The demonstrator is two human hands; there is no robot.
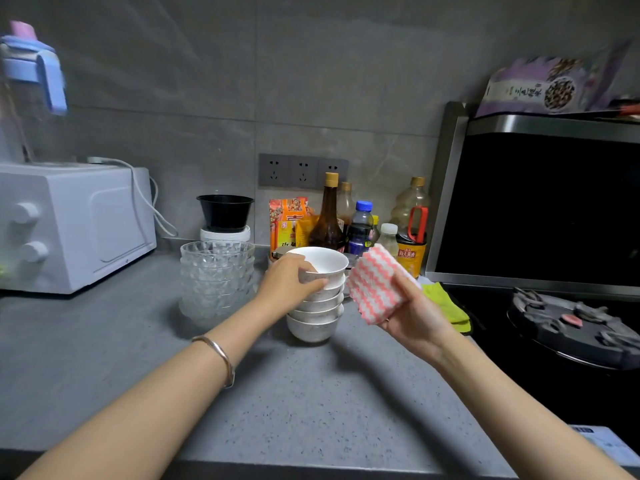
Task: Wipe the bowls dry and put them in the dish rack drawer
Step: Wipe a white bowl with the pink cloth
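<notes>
Grey countertop (311, 393) bearing a stack of white bowls (317, 320). Left hand (289, 284) grips the top bowl (327, 261) by its rim; right hand (412, 317) clasps a folded pink-striped cloth (375, 284) just beside it. Behind: glass bowls (216, 271), sauce bottles (327, 220).

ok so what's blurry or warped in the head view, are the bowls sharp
Head view: the blue-lidded jug and purple packet in the top corners are smeared; wide-angle distortion bends the edges; the white bowl stack, cloth, left hand and right hand look sharp.
</notes>
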